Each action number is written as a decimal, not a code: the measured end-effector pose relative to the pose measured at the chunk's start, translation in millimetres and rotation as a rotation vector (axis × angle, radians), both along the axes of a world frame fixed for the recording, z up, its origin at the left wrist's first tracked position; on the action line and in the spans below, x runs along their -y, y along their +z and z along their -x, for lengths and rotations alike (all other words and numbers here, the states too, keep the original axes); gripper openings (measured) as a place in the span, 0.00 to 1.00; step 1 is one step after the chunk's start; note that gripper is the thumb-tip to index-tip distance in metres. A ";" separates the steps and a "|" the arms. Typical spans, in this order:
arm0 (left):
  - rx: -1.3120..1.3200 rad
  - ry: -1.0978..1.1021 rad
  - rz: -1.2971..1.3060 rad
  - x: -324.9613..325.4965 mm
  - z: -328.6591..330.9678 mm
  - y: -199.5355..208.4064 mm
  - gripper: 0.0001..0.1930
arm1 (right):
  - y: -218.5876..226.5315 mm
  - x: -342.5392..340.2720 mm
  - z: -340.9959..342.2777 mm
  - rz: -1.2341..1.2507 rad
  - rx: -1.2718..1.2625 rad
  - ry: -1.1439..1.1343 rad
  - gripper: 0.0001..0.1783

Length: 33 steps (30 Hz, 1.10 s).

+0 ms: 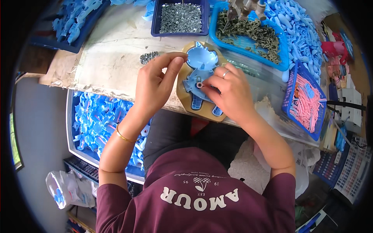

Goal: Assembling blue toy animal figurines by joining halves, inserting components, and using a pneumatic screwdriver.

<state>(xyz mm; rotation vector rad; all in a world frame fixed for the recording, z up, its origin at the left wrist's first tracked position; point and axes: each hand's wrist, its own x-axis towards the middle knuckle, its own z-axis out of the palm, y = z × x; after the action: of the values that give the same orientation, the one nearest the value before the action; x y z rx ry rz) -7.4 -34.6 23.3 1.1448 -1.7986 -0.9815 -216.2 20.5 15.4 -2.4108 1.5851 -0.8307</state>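
A light-blue plastic toy shell (192,80), figure-shaped with a round hollow head part (202,58), lies hollow side up in a tan eight-sided holder (182,95). My right hand (230,90) reaches in from the right, thumb and forefinger closed at a small round ring-like part (199,85) in the middle of the body. My left hand (157,79) hovers at the holder's left edge, thumb and forefinger drawn together by the head part's rim. Anything between those fingertips is too small to make out. Beside it lies a little heap of small metal parts (149,58).
Ahead stand a dark-blue tray (154,29) of small metal pieces and a bright-blue tray (248,51) of greenish-brown metal parts, with a metal fixture (248,7) above it. A purple-blue basket (289,105) of pink sticks stands right. A crate (70,124) of blue shells sits lower left.
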 end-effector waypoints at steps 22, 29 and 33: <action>0.494 -0.475 0.641 -11.5 -6.7 -22.9 0.20 | 20.4 -17.8 25.9 -0.192 -0.008 -0.072 0.08; 0.510 -0.410 0.642 -14.8 -0.2 -24.4 0.18 | 0.5 -23.7 24.7 -0.008 0.000 -0.105 0.05; 0.513 -0.403 0.637 -14.3 1.1 -24.5 0.17 | -0.9 -23.2 25.9 -0.027 0.043 -0.140 0.05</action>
<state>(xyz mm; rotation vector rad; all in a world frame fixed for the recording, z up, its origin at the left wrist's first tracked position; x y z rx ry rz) -8.5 -20.3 -1.2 0.6655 -2.5691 -0.2544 -242.1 43.7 14.5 -2.2692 1.7531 -0.8718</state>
